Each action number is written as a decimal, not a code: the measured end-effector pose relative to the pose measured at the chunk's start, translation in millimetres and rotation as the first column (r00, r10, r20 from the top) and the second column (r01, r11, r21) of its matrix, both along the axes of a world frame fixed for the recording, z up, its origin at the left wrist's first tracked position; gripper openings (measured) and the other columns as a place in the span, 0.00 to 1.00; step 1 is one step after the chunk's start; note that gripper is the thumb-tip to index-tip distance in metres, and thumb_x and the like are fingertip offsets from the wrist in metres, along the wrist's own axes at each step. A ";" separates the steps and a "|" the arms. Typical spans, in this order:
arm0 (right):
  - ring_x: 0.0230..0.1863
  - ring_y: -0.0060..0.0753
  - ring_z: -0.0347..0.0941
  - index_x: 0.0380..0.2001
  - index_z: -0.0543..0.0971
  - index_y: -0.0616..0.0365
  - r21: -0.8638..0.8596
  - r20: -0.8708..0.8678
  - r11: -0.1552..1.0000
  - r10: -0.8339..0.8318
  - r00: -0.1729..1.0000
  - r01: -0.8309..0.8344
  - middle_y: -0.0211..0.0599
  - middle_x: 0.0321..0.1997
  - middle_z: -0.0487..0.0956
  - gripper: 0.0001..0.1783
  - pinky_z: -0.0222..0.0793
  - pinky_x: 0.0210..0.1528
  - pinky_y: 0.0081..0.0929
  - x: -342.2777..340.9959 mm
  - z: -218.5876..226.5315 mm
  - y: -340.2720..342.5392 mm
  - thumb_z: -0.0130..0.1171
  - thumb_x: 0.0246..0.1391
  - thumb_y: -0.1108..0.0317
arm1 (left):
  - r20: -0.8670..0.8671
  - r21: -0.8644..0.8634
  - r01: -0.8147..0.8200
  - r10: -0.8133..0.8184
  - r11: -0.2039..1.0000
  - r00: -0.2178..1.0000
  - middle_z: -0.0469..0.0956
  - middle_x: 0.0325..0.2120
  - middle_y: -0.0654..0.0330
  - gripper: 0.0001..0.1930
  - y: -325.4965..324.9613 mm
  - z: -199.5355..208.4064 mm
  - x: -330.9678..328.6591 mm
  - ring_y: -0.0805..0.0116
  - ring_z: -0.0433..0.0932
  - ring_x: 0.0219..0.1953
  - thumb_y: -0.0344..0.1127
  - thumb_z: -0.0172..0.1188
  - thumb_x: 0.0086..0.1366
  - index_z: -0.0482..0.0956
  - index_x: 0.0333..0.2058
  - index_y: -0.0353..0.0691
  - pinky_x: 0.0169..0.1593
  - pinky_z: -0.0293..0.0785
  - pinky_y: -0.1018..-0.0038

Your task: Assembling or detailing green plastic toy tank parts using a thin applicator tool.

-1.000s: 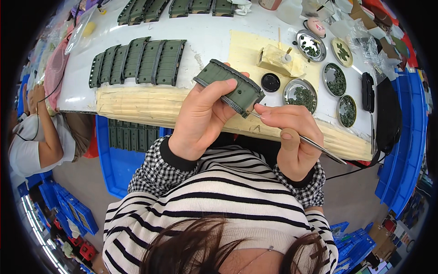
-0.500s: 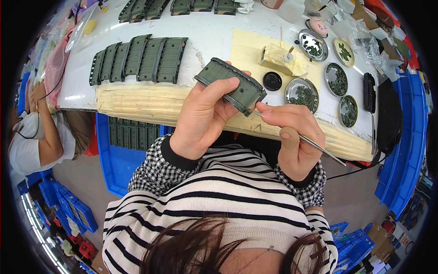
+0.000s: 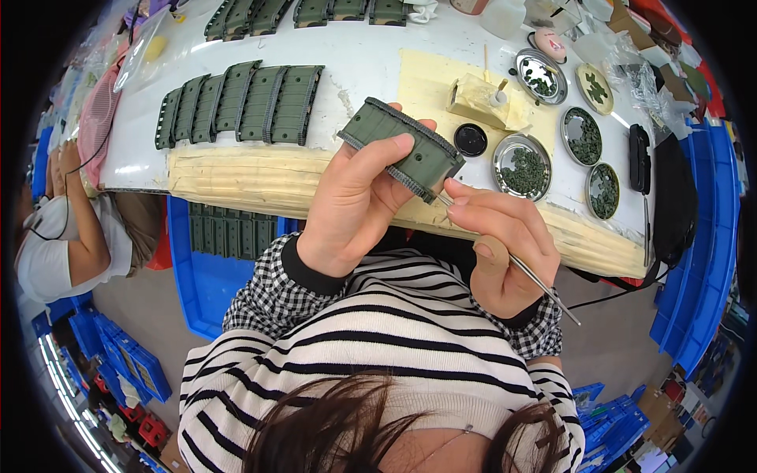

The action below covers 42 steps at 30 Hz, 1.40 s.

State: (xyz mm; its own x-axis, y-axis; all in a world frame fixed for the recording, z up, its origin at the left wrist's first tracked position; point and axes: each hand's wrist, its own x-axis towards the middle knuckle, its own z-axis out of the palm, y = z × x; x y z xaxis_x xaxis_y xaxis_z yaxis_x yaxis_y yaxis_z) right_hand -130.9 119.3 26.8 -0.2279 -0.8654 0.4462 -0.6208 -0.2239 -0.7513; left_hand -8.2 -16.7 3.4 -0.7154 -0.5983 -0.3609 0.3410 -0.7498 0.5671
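My left hand (image 3: pixel 353 193) is closed round a dark green, slightly curved moulded part (image 3: pixel 398 146) with ribbed grey-black edges, the thumb lying across its face. In my right hand (image 3: pixel 509 244) is a thin metal rod-like tool (image 3: pixel 544 289), pinched between thumb and fingers. The tool's front end meets or nearly meets the part's lower right corner; whether it touches I cannot tell. Its other end sticks out past the palm to the lower right. Wrapping covers one of my right fingers. Just beyond the hands stands a small round black dish (image 3: pixel 471 139).
Similar green parts (image 3: pixel 240 104) lie in a row at the left. Round dishes of small green pieces (image 3: pixel 522 167) stand at the right, near a tape-wrapped bottle holder (image 3: pixel 489 101). A padded edge (image 3: pixel 244 180) fronts the table. A blue bin (image 3: pixel 197 288) sits below; another person (image 3: pixel 75 229) is at far left.
The metal tool has tilted more steeply, its rear end swinging down and toward me. My right fingers have shifted with it. The left hand and the green part have barely moved.
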 end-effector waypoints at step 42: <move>0.40 0.36 0.77 0.38 0.78 0.64 -0.210 0.276 0.968 -0.076 0.958 0.137 0.49 0.40 0.80 0.26 0.73 0.42 0.28 -5.0 -17.2 4.2 0.43 0.66 0.49 | -0.159 0.122 0.047 -0.027 0.991 0.987 0.70 0.53 0.46 0.22 -7.2 -1.7 3.8 0.60 0.72 0.55 0.31 0.51 0.67 0.62 0.58 0.35 0.56 0.74 0.65</move>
